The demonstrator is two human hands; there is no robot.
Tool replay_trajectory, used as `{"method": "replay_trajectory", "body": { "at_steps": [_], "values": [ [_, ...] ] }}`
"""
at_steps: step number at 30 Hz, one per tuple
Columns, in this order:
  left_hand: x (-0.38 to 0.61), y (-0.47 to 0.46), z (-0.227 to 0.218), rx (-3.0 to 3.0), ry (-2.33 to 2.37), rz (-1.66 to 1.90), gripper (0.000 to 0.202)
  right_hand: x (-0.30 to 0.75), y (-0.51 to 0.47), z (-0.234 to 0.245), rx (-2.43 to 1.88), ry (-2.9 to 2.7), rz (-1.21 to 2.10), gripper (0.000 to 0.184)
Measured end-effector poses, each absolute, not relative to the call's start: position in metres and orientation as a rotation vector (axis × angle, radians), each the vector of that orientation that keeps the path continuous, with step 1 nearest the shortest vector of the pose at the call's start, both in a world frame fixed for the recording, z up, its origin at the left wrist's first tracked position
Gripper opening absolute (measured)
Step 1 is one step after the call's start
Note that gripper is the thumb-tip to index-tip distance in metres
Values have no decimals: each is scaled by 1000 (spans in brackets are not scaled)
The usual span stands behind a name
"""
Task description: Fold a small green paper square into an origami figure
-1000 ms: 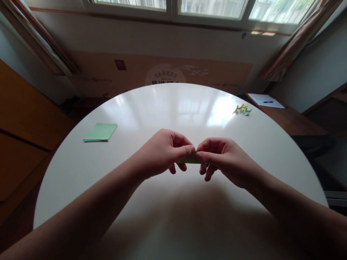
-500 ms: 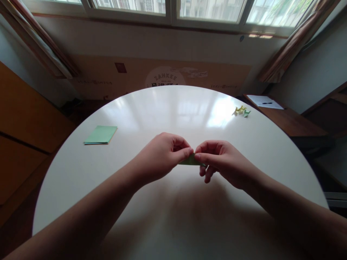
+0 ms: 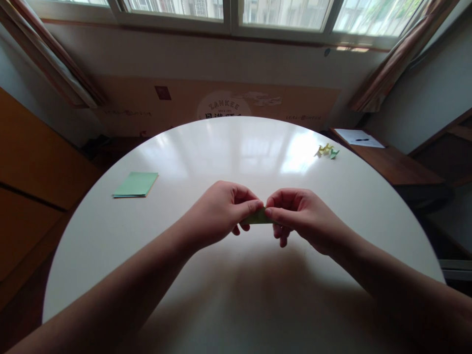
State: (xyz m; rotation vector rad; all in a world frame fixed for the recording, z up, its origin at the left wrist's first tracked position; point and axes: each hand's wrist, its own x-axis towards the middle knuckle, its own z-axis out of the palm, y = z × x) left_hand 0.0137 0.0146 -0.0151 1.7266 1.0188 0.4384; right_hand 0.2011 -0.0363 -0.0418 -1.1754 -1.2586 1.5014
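Over the middle of a round white table [image 3: 228, 275], my left hand [image 3: 221, 211] and my right hand [image 3: 300, 216] meet thumb to thumb. Both pinch a small folded piece of green paper [image 3: 259, 218], held just above the tabletop. Most of the paper is hidden behind my fingers; only a thin green strip shows between the two thumbs. Each hand's fingers are curled in a closed pinch.
A stack of green paper sheets [image 3: 135, 184] lies at the table's left. Several small folded paper figures [image 3: 327, 151], yellow and green, sit at the far right edge. A wooden side desk [image 3: 391, 162] with a white sheet and pen [image 3: 359, 138] stands to the right.
The hands stay pinched on the green paper in the same place; the fingers shift only slightly.
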Motion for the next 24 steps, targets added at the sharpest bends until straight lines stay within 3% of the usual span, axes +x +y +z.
{"method": "replay_trajectory", "body": {
  "at_steps": [8,14,24],
  "values": [
    [14,15,-16,1647,1017,512,17,204,-35,-42,-1131,-1189,1553,20],
    [16,10,-15,1508,994,844,20,202,-37,-40,-978,-1172,1551,36],
    [29,-10,-13,1515,997,993,17,196,-39,-35,-986,-1189,1311,19]
  ]
}}
